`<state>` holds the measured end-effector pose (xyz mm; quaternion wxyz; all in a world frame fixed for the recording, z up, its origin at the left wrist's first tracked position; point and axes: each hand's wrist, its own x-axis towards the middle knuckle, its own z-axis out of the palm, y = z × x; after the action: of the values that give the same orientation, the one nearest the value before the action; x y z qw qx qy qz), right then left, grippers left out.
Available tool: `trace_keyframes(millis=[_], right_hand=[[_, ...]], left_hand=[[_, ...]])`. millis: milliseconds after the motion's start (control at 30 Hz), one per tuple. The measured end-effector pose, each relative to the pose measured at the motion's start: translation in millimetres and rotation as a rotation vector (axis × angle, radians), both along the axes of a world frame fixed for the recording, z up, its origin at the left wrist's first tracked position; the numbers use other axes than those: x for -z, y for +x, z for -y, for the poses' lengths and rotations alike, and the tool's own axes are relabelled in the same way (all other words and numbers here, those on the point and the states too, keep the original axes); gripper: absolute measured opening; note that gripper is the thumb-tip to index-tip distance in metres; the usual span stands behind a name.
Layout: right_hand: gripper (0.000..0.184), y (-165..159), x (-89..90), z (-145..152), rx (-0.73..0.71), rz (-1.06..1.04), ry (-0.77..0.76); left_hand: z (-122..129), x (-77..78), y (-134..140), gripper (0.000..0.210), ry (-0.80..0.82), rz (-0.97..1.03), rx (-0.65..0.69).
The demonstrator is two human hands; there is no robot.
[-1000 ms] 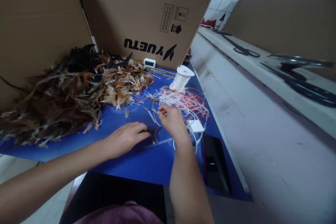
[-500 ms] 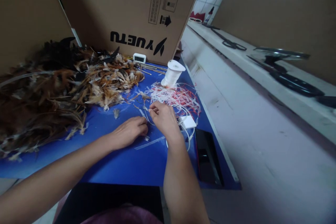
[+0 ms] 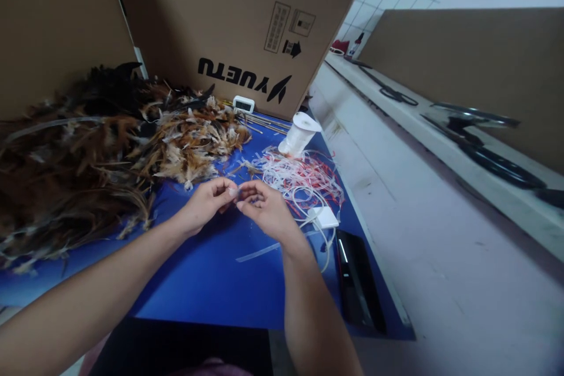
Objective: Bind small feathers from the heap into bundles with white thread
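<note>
Fingertip work: my left hand (image 3: 207, 205) and right hand (image 3: 271, 211) were close together above the blue tabletop (image 3: 202, 288).
My left thumb and forefinger were pressed together, though on what, if anything, I could not tell; whether my curled right fingers were closed was unclear too. The feathers (image 3: 185, 150) were heaped toward the tabletop's back left corner, the red and white strips (image 3: 304, 174) by its right edge, and one clear strip (image 3: 258, 253) lay between my hands and the front edge. Fine work, I judged, asked for a light pinch and steady wrists.
</note>
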<state>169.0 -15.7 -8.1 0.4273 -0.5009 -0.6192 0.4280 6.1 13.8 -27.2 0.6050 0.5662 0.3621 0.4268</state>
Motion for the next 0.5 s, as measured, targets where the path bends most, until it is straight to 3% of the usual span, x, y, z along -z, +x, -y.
trace_keyframes(millis=[133, 300, 500], right_hand=[[0.031, -10.5, 4.1, -1.0, 0.032, -0.077, -0.044], [0.019, -16.3, 11.9, -4.6, 0.141, -0.116, -0.054], [0.015, -17.2, 12.3, -4.6, 0.154, -0.12, -0.069]], left_hand=[[0.2, 0.6, 2.7, 0.032, -0.074, 0.043, -0.056], [-0.9, 3.2, 2.9, 0.027, -0.083, 0.059, -0.045], [0.4, 2.0, 3.0, 0.025, -0.098, 0.037, -0.049]])
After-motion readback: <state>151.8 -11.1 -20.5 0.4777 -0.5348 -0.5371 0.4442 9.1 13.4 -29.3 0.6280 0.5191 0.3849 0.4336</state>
